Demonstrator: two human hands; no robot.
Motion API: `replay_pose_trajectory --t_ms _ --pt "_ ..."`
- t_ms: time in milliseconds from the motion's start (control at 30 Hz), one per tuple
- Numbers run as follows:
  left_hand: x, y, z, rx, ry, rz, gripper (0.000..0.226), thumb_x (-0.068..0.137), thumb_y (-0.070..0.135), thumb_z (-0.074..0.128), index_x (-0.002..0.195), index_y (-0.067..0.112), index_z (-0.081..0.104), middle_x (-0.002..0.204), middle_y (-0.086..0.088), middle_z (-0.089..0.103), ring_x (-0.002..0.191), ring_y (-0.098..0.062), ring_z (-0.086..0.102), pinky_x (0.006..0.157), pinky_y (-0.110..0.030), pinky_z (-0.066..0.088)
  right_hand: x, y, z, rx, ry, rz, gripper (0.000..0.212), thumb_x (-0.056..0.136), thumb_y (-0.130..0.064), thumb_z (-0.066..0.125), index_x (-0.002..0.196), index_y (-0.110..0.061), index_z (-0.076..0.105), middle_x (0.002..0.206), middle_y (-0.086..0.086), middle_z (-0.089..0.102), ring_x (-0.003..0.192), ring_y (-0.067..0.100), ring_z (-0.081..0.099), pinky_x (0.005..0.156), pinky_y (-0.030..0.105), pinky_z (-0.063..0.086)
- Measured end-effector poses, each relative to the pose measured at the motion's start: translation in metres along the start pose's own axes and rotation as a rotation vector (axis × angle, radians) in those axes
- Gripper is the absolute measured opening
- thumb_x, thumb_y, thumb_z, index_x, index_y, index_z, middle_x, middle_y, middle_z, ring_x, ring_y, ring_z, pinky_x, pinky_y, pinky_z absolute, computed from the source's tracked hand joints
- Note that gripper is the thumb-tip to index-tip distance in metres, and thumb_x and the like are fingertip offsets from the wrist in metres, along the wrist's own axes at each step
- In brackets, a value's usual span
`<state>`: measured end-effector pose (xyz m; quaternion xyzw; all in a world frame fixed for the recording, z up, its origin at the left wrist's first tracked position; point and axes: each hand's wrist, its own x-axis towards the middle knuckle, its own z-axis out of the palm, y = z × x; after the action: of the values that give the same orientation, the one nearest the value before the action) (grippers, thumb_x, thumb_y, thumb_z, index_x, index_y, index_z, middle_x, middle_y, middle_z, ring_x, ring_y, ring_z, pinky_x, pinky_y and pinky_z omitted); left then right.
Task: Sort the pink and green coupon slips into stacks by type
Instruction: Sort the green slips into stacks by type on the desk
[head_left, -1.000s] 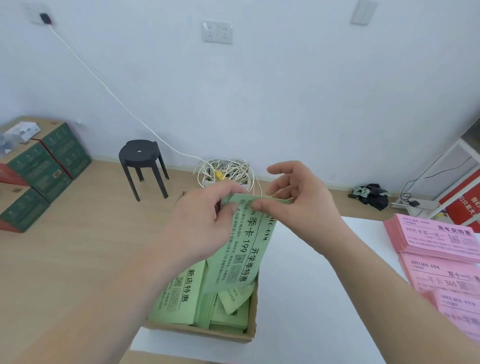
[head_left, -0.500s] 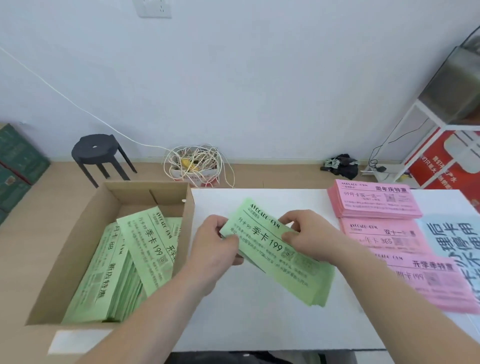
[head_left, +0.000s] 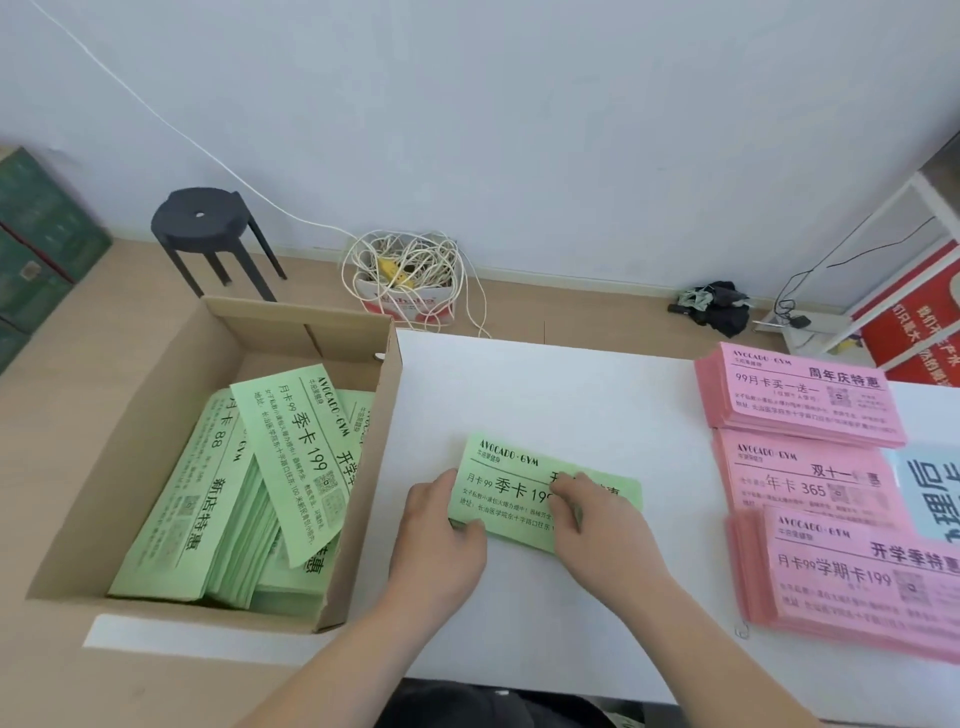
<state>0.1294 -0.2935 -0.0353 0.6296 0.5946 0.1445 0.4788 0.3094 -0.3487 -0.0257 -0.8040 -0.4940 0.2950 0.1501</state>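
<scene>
A green slip stack (head_left: 511, 470) is held on the surface (head_left: 545, 395), pinched at its edge by the left hand (head_left: 441, 530) and apparently gripped by the right hand (head_left: 597, 525).

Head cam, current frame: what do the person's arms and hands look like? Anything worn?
Both are bare. The left hand and right hand show no gloves, rings or tape, and neither wrist carries a watch or band. Both forearms are uncovered right down to the bottom frame edge, so no sleeves are in view. No markings are visible.
</scene>
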Motion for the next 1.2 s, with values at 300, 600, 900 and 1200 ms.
replay_pose_trajectory --t_ms 300,600,900,1200 --pt "-0.020 -0.017 0.012 0.418 -0.083 0.296 0.078 0.098 0.031 0.049 0.163 0.021 0.006 0.166 0.008 0.009 0.150 -0.016 0.005 0.125 -0.029 0.010 0.002 -0.009 -0.022 0.311 -0.109 0.156 0.058 0.093 -0.076 0.044 0.092 -0.026 0.072 0.088 -0.018 0.067 0.085 0.002 0.060 0.075 0.026 0.043" --pt "-0.030 -0.026 0.012 0.076 0.036 0.213 0.041 0.094 0.015 0.059 0.131 0.033 0.056 0.155 0.018 0.028 0.147 -0.003 0.027 0.115 -0.007 0.013 0.001 -0.018 0.002 0.047 -0.014 0.105 0.039 0.099 -0.061 0.046 0.091 -0.027 0.064 0.098 -0.011 0.053 0.088 0.014 0.061 0.084 0.037 0.051" --pt "-0.031 -0.008 -0.001 -0.210 -0.083 0.137 0.040 0.093 0.011 0.061 0.117 0.043 0.058 0.122 0.030 0.057 0.102 0.008 0.054 0.087 -0.010 0.040 0.005 -0.028 0.002 0.023 0.043 0.162 0.063 0.078 -0.087 0.053 0.080 -0.024 0.057 0.093 -0.013 0.056 0.078 0.010 0.060 0.069 0.030 0.045" --pt "-0.038 -0.019 0.015 -0.168 0.022 0.346 0.033 0.089 0.003 0.053 0.105 0.031 0.064 0.131 0.025 0.051 0.131 0.000 0.048 0.105 -0.011 0.034 0.002 -0.018 -0.004 0.139 0.040 0.187 0.029 0.096 -0.054 0.056 0.085 -0.028 0.061 0.094 -0.006 0.067 0.085 0.011 0.063 0.079 0.035 0.053"
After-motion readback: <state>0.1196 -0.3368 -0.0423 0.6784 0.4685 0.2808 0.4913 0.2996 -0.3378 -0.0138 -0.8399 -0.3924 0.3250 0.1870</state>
